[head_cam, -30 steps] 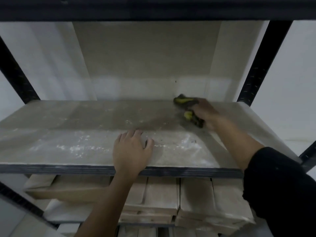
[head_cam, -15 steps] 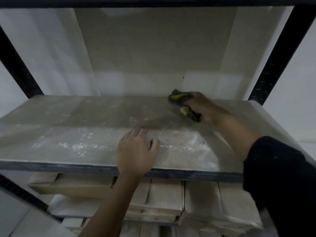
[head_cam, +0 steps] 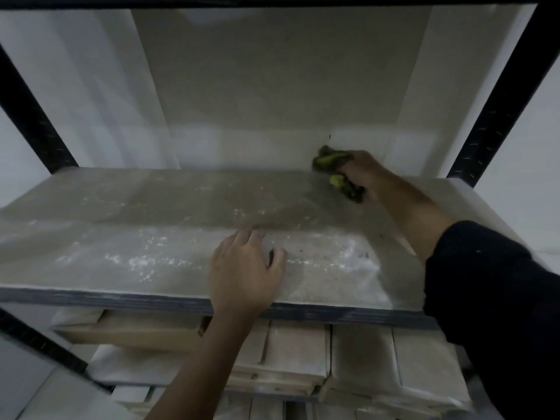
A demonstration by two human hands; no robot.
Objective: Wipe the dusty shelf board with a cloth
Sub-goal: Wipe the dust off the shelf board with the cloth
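**Inspector:** Start with the shelf board (head_cam: 151,253).

**Assistant:** Grey board carried between black uprights (head_cam: 497,98). White dust patches and dark specks lie across its front half; the strip towards the back wall looks duller and more even.

**Inspector:** Below the board?

**Assistant:** Stacked pale packages (head_cam: 357,359), directly under its front edge.

**Inspector:** Hands?

**Assistant:** Left hand (head_cam: 245,274) lies flat on the board at the middle of the front edge, fingers straight and pressing down, holding nothing. Right hand (head_cam: 362,171) is at the board's back right corner, fingers curled round the cloth; black sleeve (head_cam: 491,298) pushed up the forearm.

**Inspector:** The cloth?

**Assistant:** Yellow-green and dark cloth (head_cam: 330,160), bunched in the right hand, against the board at the back wall.
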